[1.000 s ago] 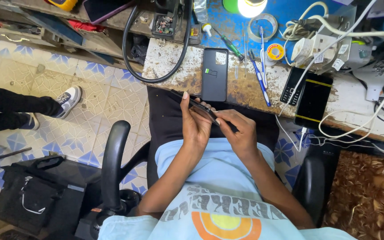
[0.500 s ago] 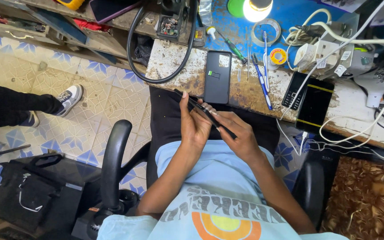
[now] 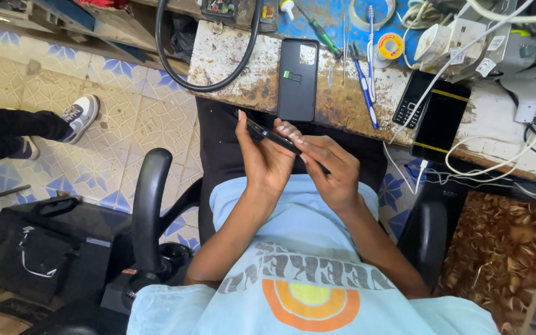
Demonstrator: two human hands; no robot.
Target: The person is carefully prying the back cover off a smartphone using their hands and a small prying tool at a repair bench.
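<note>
Since the earlier frame your view has tipped so the workbench (image 3: 342, 102) sits higher and closer, while your hands have kept their hold in front of your chest, just below the bench edge. From the head camera, your left hand (image 3: 267, 158) is closed around a dark phone (image 3: 274, 136), thumb along its upper edge and fingers wrapped under it, holding it edge-on and tilted. Your right hand (image 3: 333, 170) is curled against the phone's right end, fingertips (image 3: 290, 131) pressed on its top face; whether a tool sits in that hand you cannot tell from here. On the bench just above the phone lies a black phone back cover (image 3: 298, 79), flat, with a thick black cable (image 3: 206, 84) looping to its left. To its right lie a blue toothbrush (image 3: 363, 84) and a green-handled screwdriver (image 3: 324, 37), then a small keypad phone (image 3: 410, 99) beside a black tablet (image 3: 442, 121). Off to your left, another person's sneaker (image 3: 77, 115) rests on the patterned tile floor (image 3: 125, 124).
</note>
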